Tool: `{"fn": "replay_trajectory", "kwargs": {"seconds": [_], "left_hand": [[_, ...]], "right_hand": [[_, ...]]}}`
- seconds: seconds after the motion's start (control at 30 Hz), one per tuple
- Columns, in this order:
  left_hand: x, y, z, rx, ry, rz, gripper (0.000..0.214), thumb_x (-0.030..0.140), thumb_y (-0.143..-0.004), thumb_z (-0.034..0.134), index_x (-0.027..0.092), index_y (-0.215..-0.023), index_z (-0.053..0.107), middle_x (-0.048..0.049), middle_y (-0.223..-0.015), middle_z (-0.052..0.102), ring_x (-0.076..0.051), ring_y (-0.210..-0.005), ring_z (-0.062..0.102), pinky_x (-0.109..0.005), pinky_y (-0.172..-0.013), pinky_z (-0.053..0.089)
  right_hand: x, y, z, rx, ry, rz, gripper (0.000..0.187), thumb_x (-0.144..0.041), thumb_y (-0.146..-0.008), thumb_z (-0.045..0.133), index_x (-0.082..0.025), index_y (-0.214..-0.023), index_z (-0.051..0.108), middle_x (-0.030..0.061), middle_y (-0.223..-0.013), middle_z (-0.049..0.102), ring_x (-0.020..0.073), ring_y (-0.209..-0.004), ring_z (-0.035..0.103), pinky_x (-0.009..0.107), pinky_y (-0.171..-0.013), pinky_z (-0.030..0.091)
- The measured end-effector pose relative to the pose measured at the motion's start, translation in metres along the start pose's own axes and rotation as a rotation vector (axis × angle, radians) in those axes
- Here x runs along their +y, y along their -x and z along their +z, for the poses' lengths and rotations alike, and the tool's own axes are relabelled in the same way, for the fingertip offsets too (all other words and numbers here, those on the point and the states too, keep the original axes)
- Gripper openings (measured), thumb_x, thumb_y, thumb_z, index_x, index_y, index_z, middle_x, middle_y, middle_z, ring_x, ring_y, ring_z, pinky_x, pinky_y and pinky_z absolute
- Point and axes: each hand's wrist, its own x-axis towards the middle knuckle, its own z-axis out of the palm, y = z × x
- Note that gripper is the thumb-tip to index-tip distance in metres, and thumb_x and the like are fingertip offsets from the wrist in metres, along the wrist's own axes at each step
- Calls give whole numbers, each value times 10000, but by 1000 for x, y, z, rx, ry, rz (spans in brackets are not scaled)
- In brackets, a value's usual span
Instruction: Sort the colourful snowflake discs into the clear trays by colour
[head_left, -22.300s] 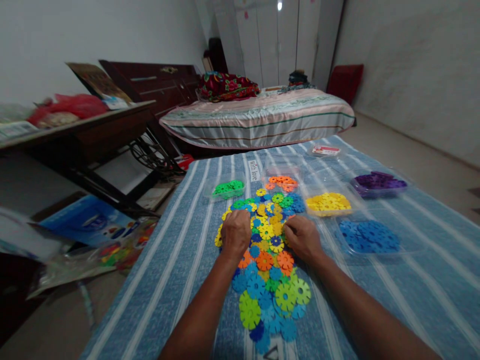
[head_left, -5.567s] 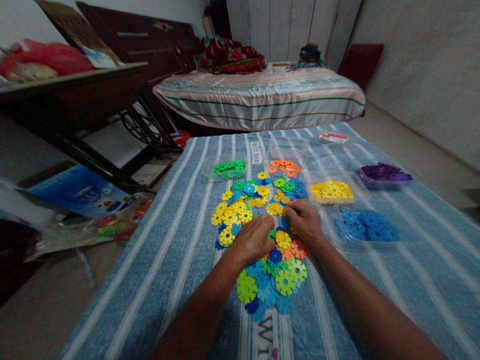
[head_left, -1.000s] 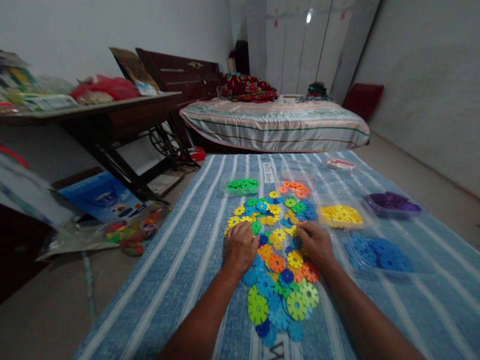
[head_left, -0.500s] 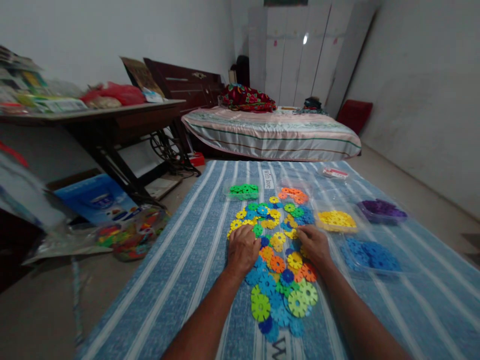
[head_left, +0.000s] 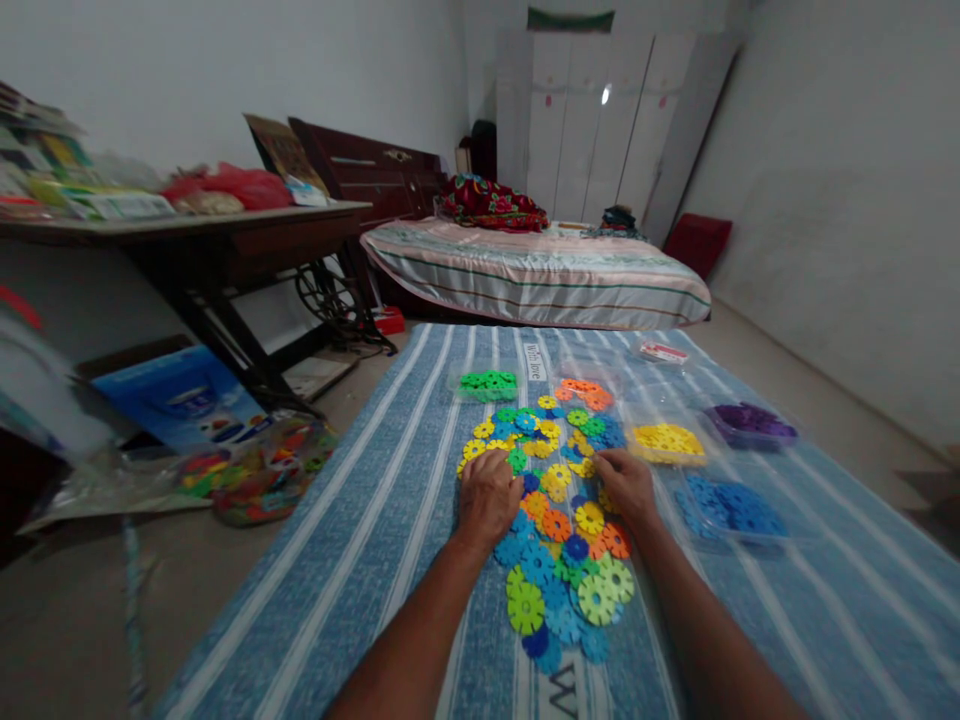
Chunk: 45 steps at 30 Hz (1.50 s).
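A pile of notched plastic flower discs (head_left: 557,478) in yellow, blue, green and orange spreads down the middle of the cloth-covered table. My left hand (head_left: 489,497) rests on the pile's left side, its fingers curled down over the discs, with whatever is under them hidden. On the right edge of the pile, my right hand (head_left: 628,484) has thumb and fingers drawn together close to some yellow discs. I cannot make out what lies between its fingertips. Light green discs (head_left: 597,599) and blue discs (head_left: 564,624) lie nearer to me, between my forearms.
Clear plastic boxes hold sorted discs: green (head_left: 489,385), orange (head_left: 586,393), yellow (head_left: 667,441), purple (head_left: 750,423) and blue (head_left: 733,508). A small red-and-white item (head_left: 663,352) lies at the far right. Beyond the table stand a bed (head_left: 536,270) and a sewing-machine table (head_left: 225,222).
The view has shifted slightly, so the boxes at the right appear further left. Both hands keep nearly the same place and pose at the pile's two sides.
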Motion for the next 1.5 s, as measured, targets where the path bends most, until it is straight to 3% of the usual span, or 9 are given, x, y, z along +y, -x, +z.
{"fn": "replay_trajectory", "kwargs": {"seconds": [1.5], "left_hand": [[-3,1,-1,11,38,5,142,205,-833,613,206,-691,608,-88,-1166,703,-262,-1164,603,-488,-1017,472]], "right_hand": [[2,2,-2,-36,8,-25,359,-497,-767,554,-197,-733,748,52,-755,720,219,-725,644,320,-692,490]]}}
